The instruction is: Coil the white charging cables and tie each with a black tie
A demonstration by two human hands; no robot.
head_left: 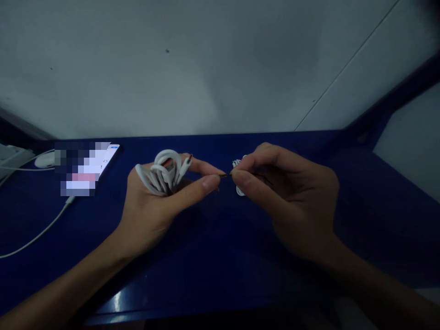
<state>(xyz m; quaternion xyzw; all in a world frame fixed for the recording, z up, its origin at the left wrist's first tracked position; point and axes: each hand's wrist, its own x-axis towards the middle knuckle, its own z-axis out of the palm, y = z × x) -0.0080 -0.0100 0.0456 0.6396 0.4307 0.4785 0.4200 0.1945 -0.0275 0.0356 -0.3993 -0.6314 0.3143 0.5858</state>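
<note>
A coiled white cable (167, 170) sits in my left hand (154, 201), its plug end pointing up beside the index finger. Between the thumb and index fingertip of that hand is one part of a thin dark tie (227, 174). My right hand (295, 197) pinches the same tie a short way to the right, and a dark strand runs out behind its thumb. The fingertips of both hands are almost touching. Partly hidden behind the right fingertips, another white coiled cable (240, 190) lies on the blue table.
On the blue table (206, 275), a lit phone (103, 169) lies at the left with a white cable (51, 225) plugged in. Beside it is a white rounded object (44, 160). A pale wall (137, 82) rises behind the table's back edge.
</note>
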